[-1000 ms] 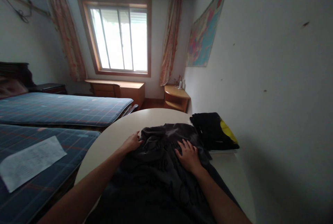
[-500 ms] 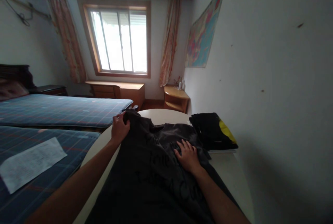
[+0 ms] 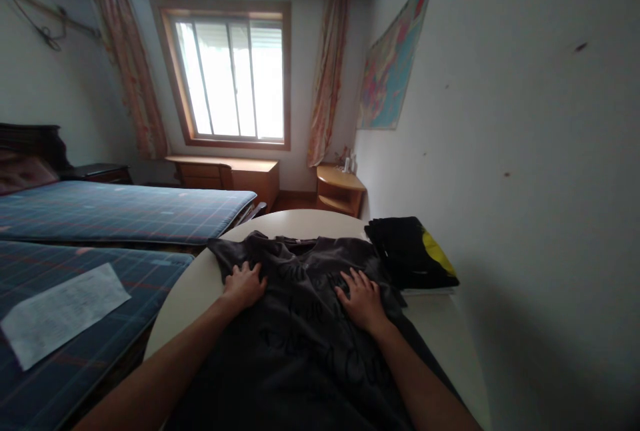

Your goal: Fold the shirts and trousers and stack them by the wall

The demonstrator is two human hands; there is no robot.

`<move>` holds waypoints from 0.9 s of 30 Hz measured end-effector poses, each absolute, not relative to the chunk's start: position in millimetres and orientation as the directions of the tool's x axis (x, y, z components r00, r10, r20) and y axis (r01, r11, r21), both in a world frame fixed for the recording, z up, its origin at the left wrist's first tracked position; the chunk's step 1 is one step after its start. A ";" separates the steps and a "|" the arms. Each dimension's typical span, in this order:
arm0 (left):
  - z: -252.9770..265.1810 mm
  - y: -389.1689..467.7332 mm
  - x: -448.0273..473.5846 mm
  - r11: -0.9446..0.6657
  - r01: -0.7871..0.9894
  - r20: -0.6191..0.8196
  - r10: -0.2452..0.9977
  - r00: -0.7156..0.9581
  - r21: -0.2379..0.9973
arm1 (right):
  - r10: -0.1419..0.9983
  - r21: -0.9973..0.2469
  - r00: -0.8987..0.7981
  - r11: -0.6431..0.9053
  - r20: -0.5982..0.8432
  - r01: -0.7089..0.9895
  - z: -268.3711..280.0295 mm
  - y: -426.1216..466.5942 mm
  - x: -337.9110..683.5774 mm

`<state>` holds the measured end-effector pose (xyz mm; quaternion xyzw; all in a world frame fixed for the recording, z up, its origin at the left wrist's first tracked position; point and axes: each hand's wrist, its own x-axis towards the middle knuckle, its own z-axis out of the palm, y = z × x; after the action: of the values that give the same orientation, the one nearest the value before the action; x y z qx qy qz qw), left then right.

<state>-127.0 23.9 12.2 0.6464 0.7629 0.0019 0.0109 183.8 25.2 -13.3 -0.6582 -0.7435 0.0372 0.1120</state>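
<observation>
A dark grey T-shirt (image 3: pixel 300 324) with black lettering lies spread over the round pale table (image 3: pixel 300 221), its neckline toward the far side. My left hand (image 3: pixel 245 285) rests on the shirt's left chest area, just below the left sleeve, fingers apart and palm down. On the right chest area lies my right hand (image 3: pixel 361 297), flat with spread fingers. The cloth shows some wrinkles between the hands. Beside the right sleeve sits a stack of folded black clothes (image 3: pixel 410 251) with a yellow patch.
To the left are two blue plaid mattresses (image 3: pixel 125 211), the nearer one bearing a sheet of paper (image 3: pixel 65 311). A white wall (image 3: pixel 540 231) runs close along the right side. Beyond the table stand a wooden desk (image 3: pixel 255 174) and a corner shelf (image 3: pixel 340 181) under a window.
My left hand has let go of the shirt's left shoulder and come down onto its chest area. The left sleeve now lies out flat on the table. My right hand stays in place.
</observation>
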 end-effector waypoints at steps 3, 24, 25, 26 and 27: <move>29.8 19.9 -141.4 0.234 0.972 -0.076 0.969 -0.234 -0.001 | 0.989 -0.212 -0.089 0.113 0.119 0.971 -14.0 25.3 184.1; 8.2 78.1 -105.9 0.292 0.943 -0.195 0.946 -0.260 0.160 | 0.997 -0.148 -0.072 0.074 0.020 0.986 -9.4 70.7 172.7; 10.0 85.9 -103.8 0.321 0.932 -0.210 0.935 -0.285 0.167 | 0.997 -0.151 -0.071 0.072 0.015 0.986 -8.8 77.2 171.8; 10.9 92.8 -100.5 0.349 0.921 -0.215 0.926 -0.311 0.172 | 0.997 -0.154 -0.071 0.072 0.011 0.985 -8.3 83.5 171.2; 10.5 98.6 -96.2 0.372 0.912 -0.216 0.918 -0.333 0.174 | 0.997 -0.159 -0.073 0.073 0.005 0.985 -8.0 89.5 170.8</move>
<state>-96.2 98.6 10.5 0.5602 0.8164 0.0111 0.1396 170.8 89.5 -8.0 -0.6786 -0.7302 0.0568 0.0561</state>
